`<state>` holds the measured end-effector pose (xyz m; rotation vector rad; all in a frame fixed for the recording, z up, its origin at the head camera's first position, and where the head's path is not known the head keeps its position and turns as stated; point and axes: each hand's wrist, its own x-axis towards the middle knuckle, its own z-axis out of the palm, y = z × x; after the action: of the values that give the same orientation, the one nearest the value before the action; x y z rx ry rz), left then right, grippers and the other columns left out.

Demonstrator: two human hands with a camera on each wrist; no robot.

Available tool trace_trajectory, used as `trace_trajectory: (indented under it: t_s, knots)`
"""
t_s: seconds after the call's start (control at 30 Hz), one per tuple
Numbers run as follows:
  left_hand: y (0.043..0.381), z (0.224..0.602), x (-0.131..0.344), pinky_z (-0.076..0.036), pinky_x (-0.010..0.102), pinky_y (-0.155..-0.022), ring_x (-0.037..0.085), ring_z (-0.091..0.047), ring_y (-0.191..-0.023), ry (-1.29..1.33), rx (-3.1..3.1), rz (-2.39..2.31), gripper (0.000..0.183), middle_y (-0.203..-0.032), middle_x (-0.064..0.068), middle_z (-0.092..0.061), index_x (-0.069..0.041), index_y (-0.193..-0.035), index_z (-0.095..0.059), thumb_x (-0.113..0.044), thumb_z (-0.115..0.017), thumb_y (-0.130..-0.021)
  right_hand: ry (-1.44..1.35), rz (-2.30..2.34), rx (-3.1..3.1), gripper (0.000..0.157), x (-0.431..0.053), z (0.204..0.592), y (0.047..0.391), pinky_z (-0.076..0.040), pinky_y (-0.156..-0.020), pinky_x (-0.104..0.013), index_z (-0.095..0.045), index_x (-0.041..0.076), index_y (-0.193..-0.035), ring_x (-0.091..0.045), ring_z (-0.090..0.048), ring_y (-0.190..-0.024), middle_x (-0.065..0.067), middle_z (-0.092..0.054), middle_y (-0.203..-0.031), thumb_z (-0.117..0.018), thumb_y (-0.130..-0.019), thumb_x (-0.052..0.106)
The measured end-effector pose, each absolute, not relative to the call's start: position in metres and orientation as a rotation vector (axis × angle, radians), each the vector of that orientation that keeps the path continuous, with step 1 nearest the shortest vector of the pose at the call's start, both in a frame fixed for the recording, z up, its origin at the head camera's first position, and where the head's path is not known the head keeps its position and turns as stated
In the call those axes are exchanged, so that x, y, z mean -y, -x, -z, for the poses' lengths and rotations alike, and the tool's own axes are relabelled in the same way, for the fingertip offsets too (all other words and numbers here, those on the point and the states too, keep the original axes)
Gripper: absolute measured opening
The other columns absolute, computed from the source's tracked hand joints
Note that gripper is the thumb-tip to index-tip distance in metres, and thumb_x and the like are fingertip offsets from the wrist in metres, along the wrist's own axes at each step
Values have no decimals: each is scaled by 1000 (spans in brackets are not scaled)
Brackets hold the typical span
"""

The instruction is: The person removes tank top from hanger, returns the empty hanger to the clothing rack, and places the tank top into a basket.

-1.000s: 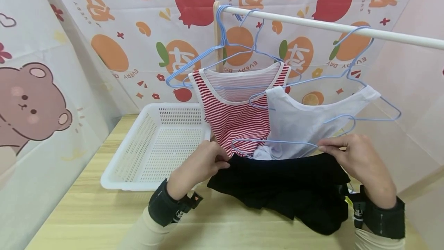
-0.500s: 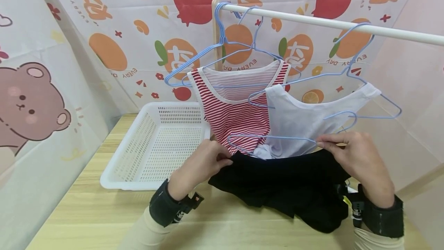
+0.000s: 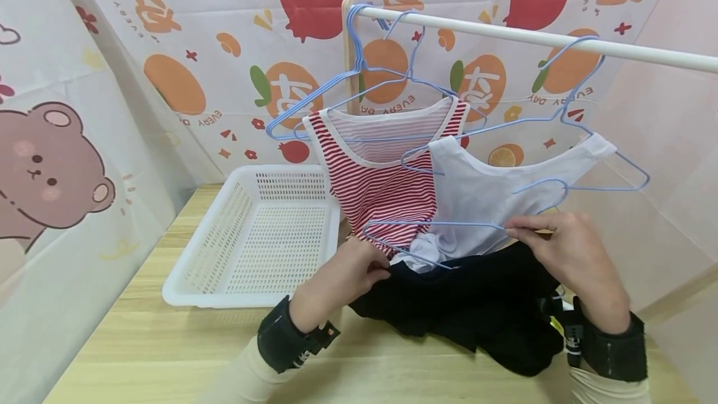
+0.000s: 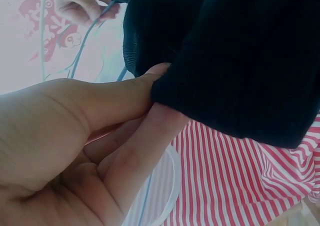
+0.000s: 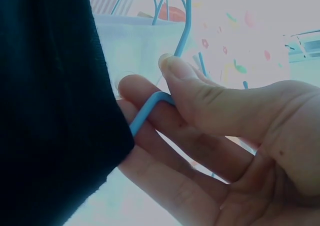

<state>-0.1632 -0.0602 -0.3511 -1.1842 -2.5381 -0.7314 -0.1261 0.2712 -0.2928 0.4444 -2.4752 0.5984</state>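
A black cloth garment (image 3: pixel 449 304) sags along its upper edge, the lower bar of a slim, triangular light-blue hanger (image 3: pixel 437 224) running into it. The garment spans from the left hand (image 3: pixel 356 270), pinching its corner, to the right hand (image 3: pixel 572 254), pinching the hanger.

- Head view: bright, even, diffuse light, with faint soft shadows on the tabletop (image 3: pixel 392 373) near 6 o'clock.
- The left sleeve (image 3: pixel 252 370) looks soft-edged at 7 o'clock.
- Left wrist view: bluish haze, glare bleaching 10 o'clock; the black cloth (image 4: pixel 240 61) at 2 o'clock loses most detail.
- Right wrist view: cool cast, strong glare toward 2 o'clock, where the patterned backdrop (image 5: pixel 235 46) is washed out and blurred.
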Motion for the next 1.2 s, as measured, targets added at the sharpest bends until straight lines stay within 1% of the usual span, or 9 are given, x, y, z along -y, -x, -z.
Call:
trace_trajectory:
  t_s: [0.07, 0.27, 0.57, 0.67, 0.73, 0.83, 0.9, 1.07, 1.2]
  knots:
    - [163, 352, 59, -50, 24, -71, 10, -55, -75, 1196, 2540, 733, 12, -72, -3, -64, -8, -75, -76, -3, -85, -82, -446, -613, 2472, 17, -270, 293, 126, -43, -59, -3, -84, 4, -90, 10, -53, -68, -10, -79, -80, -90, -74, 1]
    - [162, 354, 56, -44, 21, -68, 8, -47, -71, 1237, 2523, 745, 15, -67, -3, -58, -8, -73, -74, 0, -83, -83, -462, -608, 2441, 17, -265, 295, 126, -41, -55, -7, -84, 7, -88, 7, -52, -66, -8, -78, -76, -90, -73, 3]
    - [160, 354, 55, -44, 22, -69, 9, -46, -73, 1249, 2531, 731, 15, -69, -4, -59, -8, -75, -73, 1, -80, -86, -460, -647, 2426, 17, -259, 295, 125, -42, -56, -6, -84, 6, -89, 9, -53, -66, -10, -79, -77, -90, -73, 1]
    - [160, 354, 54, -44, 22, -70, 9, -46, -73, 1254, 2542, 731, 16, -69, -4, -58, -8, -75, -73, 1, -79, -86, -480, -658, 2389, 19, -259, 295, 125, -42, -56, -5, -84, 6, -88, 12, -54, -67, -10, -79, -77, -90, -72, -2]
    - [160, 355, 54, -44, 21, -69, 9, -45, -72, 1257, 2546, 734, 15, -69, -4, -59, -8, -75, -73, 1, -79, -86, -488, -676, 2368, 20, -259, 296, 124, -43, -58, -3, -84, 6, -88, 16, -54, -70, -11, -79, -78, -89, -71, -4]
    - [160, 355, 53, -42, 20, -67, 8, -43, -69, 1257, 2557, 733, 15, -68, -5, -58, -8, -75, -73, 1, -79, -87, -487, -712, 2342, 21, -258, 296, 123, -45, -62, -1, -84, 6, -88, 23, -54, -75, -12, -79, -80, -89, -71, -6]
    - [160, 356, 53, -40, 19, -65, 7, -42, -68, 1257, 2565, 727, 16, -67, -6, -56, -8, -75, -73, 0, -78, -87, -488, -734, 2325, 22, -257, 295, 123, -45, -61, -1, -84, 5, -88, 24, -53, -74, -13, -79, -80, -88, -71, -8]
    - [160, 357, 52, -38, 17, -63, 6, -40, -68, 1266, 2579, 722, 18, -66, -8, -52, -9, -73, -71, 0, -77, -88, -486, -785, 2258, 24, -253, 293, 120, -39, -54, -6, -83, 3, -89, 15, -48, -60, -13, -78, -77, -87, -71, -12]
    - [160, 358, 52, -41, 18, -66, 6, -43, -70, 1271, 2583, 722, 16, -68, -7, -57, -9, -76, -73, 0, -77, -88, -484, -823, 2192, 26, -252, 292, 117, -34, -50, -12, -83, 1, -90, 7, -41, -54, -12, -74, -70, -85, -69, -16]
